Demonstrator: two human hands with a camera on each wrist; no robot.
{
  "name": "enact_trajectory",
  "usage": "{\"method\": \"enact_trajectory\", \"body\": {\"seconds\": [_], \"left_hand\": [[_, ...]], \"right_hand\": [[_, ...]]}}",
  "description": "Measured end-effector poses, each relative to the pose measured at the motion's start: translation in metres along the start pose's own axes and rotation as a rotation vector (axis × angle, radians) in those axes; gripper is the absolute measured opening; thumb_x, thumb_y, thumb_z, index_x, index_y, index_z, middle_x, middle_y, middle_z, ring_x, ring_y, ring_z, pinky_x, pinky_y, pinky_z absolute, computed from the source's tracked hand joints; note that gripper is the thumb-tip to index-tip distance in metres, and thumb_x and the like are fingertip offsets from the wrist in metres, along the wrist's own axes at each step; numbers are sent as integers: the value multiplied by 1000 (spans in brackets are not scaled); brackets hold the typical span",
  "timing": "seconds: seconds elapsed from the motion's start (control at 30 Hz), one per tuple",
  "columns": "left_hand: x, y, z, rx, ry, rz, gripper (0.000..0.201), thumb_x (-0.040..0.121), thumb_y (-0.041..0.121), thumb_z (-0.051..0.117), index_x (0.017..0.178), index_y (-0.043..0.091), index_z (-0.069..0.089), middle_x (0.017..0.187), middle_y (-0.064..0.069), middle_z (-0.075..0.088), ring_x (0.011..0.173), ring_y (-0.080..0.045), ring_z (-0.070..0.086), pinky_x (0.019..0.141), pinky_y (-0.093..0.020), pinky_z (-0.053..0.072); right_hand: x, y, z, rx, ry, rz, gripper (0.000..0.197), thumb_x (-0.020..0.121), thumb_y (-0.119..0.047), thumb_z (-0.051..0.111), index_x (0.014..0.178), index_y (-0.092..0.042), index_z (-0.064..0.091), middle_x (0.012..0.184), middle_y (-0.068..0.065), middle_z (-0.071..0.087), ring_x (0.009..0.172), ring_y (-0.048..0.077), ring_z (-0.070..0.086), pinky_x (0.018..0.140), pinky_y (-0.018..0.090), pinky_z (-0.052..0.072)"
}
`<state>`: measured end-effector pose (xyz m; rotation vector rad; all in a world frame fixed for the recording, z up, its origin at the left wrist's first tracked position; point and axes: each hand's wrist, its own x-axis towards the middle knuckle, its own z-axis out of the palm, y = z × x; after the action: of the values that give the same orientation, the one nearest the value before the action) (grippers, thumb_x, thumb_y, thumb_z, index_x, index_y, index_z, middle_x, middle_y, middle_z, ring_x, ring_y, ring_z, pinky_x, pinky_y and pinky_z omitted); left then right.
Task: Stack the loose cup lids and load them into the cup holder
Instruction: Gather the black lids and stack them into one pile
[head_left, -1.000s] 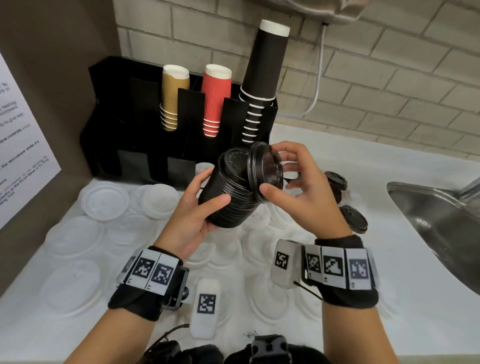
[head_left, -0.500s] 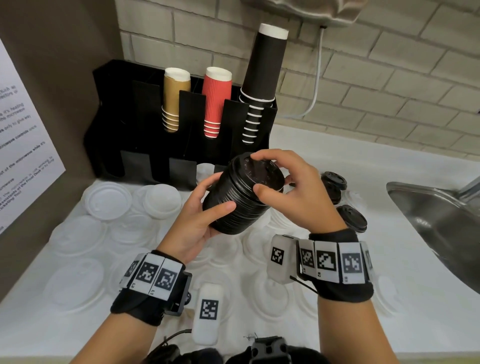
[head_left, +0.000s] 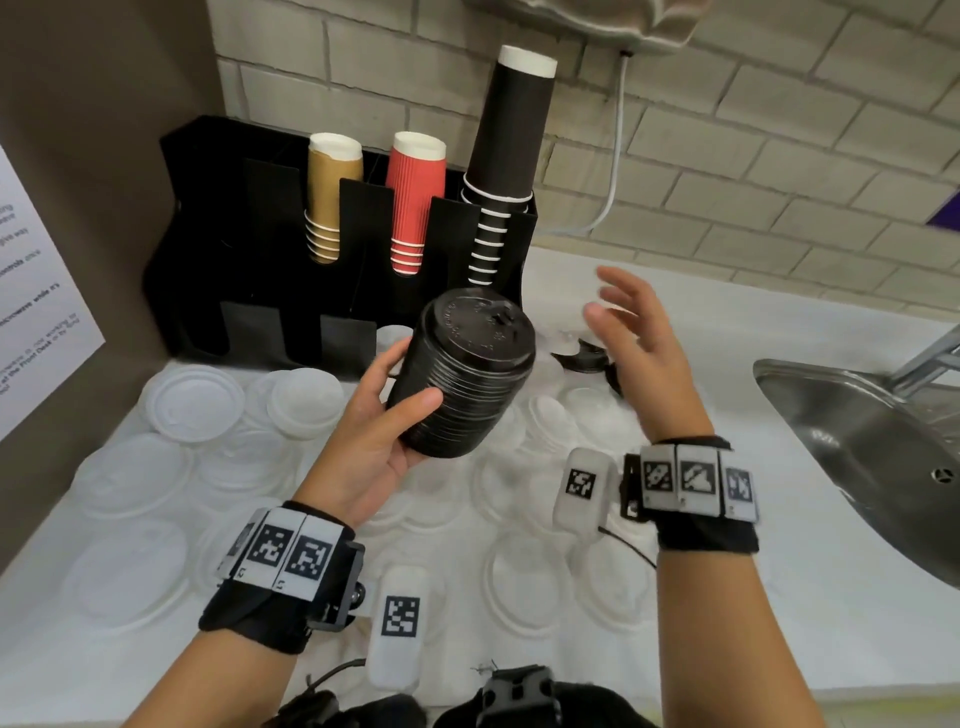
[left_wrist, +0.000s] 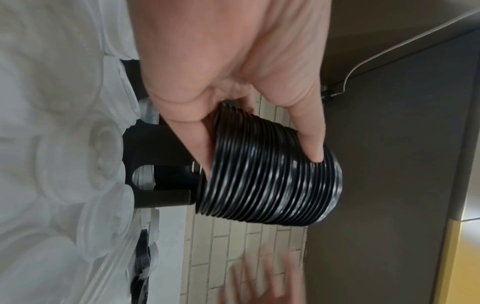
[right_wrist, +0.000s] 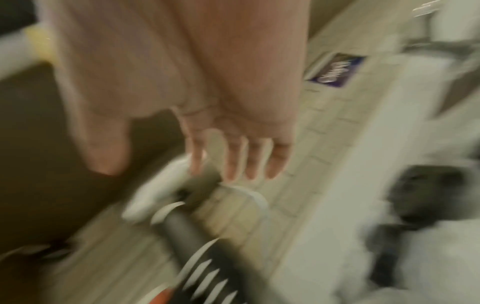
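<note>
Fingers of the left hand curl round the lower half of the black lid stack, thumb across its front and the rest behind, holding it tilted in the air just before the holder. In the left wrist view the thumb lies along the ribbed side of the stack, nearly to its far end. To the stack's 3 o'clock the right hand is apart from it, its fingers spread and holding nothing; it is blurred. Loose black lids lie on the tabletop beyond that hand, and clear lids are scattered at 9 and 6 o'clock. Thin plastic like this is probably light, a little springy and smooth; nested lids can slide apart or fan if gripped only at one end. A hold round the ribbed middle, with the other hand capping the top lid, looks safest for loading. Squeezing hard could bend the rims.
</note>
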<state>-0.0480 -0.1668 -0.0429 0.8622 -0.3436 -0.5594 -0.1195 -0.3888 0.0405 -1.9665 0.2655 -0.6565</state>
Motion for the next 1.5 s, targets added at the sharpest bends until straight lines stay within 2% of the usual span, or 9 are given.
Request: {"method": "enact_trajectory", "body": {"seconds": [0.1, 0.27, 0.4, 0.53, 0.83, 0.93, 1.13, 1.37, 1.5], "left_hand": [[1, 3, -1, -15, 33, 28, 71, 74, 21, 76, 138, 28, 47, 127, -1, 65, 115, -20, 64, 77, -33, 57], [4, 5, -4, 10, 67, 34, 67, 76, 19, 68, 139, 29, 46, 128, 0, 64, 116, -20, 63, 78, -34, 57], [5, 4, -6, 21, 64, 20, 75, 71, 26, 80, 138, 30, 46, 129, 0, 64, 117, -20, 63, 79, -34, 57], [7, 2, -9, 24, 62, 20, 64, 78, 18, 67, 137, 31, 48, 130, 2, 63, 118, -19, 62, 77, -32, 57], [8, 4, -8, 35, 56, 0, 86, 59, 31, 88, 136, 31, 49, 132, -1, 61, 117, -20, 62, 77, -32, 57], [9, 3, -5, 26, 50, -7, 79, 65, 28, 85, 135, 30, 49, 127, 0, 65, 116, -21, 63, 77, -32, 57], [10, 1, -1, 26, 39, -15, 70, 69, 22, 80, 132, 31, 51, 122, -1, 68, 113, -21, 65, 75, -32, 57], [4, -3, 5, 93, -11, -14, 67, 67, 26, 78, 129, 37, 55, 128, -6, 64, 116, -24, 63, 79, -33, 56], [1, -1, 5, 124, -26, -8, 66, 65, 25, 79, 127, 36, 57, 126, -6, 64, 115, -24, 64, 77, -31, 57]], "right_hand": [[29, 51, -38, -95, 199, 416, 57, 86, -41, 63, 138, -29, 42, 138, 5, 45, 118, 21, 50, 89, 28, 40], [61, 119, -89, -507, 102, 809, 69, 88, -44, 56, 147, -16, 33, 149, 15, 36, 128, 34, 44, 93, 36, 36], [68, 136, -91, -685, -101, 814, 57, 91, -40, 56, 139, -11, 44, 139, 16, 48, 122, 35, 49, 85, 35, 37], [61, 142, -86, -905, -241, 747, 36, 91, -28, 52, 123, -12, 57, 127, 13, 59, 101, 32, 58, 79, 31, 43], [57, 121, -87, -912, -54, 792, 61, 82, -28, 60, 138, -12, 39, 116, 18, 59, 100, 34, 59, 80, 35, 49], [52, 88, -80, -761, -58, 657, 65, 81, -37, 66, 137, -23, 38, 120, 15, 58, 104, 33, 58, 84, 35, 45], [-13, -2, -26, 81, -261, 7, 57, 70, -27, 76, 121, -38, 51, 115, -2, 58, 103, 13, 60, 85, 31, 52], [-38, -37, 25, -21, -142, -224, 64, 70, -28, 77, 126, -29, 47, 123, -1, 50, 110, 15, 56, 86, 35, 53], [-36, -36, 31, -73, -108, -238, 62, 73, -31, 76, 128, -32, 48, 123, -8, 48, 111, 6, 53, 86, 18, 48]]}}
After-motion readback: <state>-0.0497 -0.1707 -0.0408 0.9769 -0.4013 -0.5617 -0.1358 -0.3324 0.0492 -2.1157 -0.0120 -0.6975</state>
